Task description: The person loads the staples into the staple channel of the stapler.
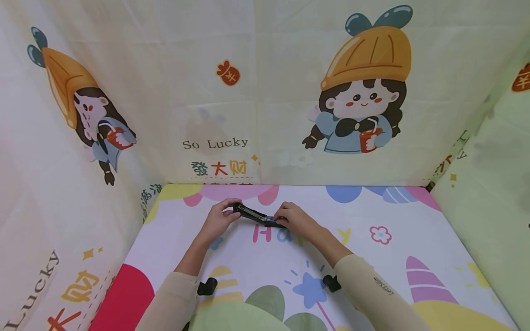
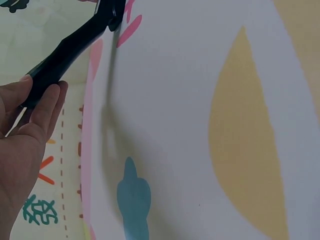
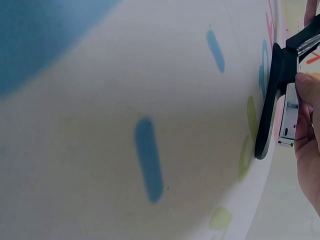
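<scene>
The stapler (image 1: pixel 250 213) is between the two hands, spread open in a shallow V. The left hand (image 1: pixel 219 217) pinches the far end of its black upper arm (image 2: pixel 60 62) between thumb and fingers, holding that end raised off the mat (image 1: pixel 314 202). The right hand (image 1: pixel 296 219) grips the other half, its thumb and curled fingers on the silver channel (image 3: pixel 288 120); the black base (image 3: pixel 270 110) runs alongside, just beside those fingers. Between the hands, just on the wearer's side of the stapler, is a printed pink H (image 1: pixel 262 233) (the letters after it are partly covered by the right hand). Nearer the wearer than the right hand lies a blue star (image 1: pixel 309 290); beyond both hands hangs a printed curtain (image 1: pixel 285 92).
</scene>
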`<state>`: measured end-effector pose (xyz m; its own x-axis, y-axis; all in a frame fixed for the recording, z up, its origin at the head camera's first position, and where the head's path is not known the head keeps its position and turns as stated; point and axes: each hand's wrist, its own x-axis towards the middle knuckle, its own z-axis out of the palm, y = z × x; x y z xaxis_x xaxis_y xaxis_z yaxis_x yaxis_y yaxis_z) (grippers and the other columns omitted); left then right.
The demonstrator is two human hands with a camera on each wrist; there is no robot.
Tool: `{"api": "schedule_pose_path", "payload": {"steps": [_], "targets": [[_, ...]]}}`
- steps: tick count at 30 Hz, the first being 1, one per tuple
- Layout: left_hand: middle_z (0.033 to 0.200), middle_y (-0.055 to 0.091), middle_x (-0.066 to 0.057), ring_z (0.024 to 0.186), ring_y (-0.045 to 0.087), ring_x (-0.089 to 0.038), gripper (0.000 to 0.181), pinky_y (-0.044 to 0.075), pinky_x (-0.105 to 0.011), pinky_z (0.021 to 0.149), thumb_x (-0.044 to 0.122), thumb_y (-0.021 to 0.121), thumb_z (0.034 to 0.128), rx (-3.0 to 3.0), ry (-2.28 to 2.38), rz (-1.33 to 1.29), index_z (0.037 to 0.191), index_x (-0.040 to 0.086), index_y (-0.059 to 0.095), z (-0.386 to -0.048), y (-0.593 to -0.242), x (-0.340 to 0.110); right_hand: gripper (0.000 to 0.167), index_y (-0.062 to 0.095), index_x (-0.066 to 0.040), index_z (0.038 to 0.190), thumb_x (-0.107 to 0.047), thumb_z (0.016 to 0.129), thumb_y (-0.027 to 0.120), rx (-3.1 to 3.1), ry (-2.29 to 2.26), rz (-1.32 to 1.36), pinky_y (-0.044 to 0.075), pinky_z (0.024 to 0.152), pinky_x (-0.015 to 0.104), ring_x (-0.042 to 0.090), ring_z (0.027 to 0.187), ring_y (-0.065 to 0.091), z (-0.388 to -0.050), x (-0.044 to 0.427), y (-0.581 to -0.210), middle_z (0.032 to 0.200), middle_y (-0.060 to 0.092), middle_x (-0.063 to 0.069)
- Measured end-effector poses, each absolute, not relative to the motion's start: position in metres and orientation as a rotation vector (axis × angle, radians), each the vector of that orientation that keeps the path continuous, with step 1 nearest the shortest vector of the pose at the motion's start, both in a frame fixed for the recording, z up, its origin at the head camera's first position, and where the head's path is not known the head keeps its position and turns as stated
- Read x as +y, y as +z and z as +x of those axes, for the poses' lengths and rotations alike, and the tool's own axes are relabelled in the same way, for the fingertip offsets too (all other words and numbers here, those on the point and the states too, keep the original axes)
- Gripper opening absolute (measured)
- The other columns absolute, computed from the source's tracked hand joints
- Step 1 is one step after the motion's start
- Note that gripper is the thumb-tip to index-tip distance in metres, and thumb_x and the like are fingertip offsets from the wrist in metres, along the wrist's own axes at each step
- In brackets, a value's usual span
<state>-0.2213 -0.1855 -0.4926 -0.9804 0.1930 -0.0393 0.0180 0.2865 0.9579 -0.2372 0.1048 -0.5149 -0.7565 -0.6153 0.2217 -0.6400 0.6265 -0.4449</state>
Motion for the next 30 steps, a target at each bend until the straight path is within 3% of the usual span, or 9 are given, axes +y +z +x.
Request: {"api": "schedule_pose_path", "payload": {"steps": [15,30], "targets": [[0.145,0.056,-0.021,0.125,0.064,-0.038,0.046,0.059,-0.026,0.095,-0.008,0.066,0.0956,2.373,1.815,0.217,0.141,0.0,0.059,-0.2218,-0.493,-0.185,0.018,0.08,-0.011,0.109,-0.007,0.093,0.076,-2.763,0.785,1.09,0.055,0.084,0.03,0.02,0.096,0.059,-0.236,0.1069,-0.5211,0.102,0.066,0.005],[0.147,0.054,-0.021,0.127,0.063,-0.038,0.047,0.059,-0.027,0.096,-0.005,0.066,0.0971,2.356,1.809,0.227,0.143,-0.002,0.056,-0.2234,-0.4958,-0.1867,0.021,0.082,-0.012,0.111,-0.005,0.091,0.078,-2.773,0.729,1.075,0.051,0.079,0.027,0.017,0.092,0.054,-0.2318,0.1125,-0.5194,0.099,0.063,0.005]]}}
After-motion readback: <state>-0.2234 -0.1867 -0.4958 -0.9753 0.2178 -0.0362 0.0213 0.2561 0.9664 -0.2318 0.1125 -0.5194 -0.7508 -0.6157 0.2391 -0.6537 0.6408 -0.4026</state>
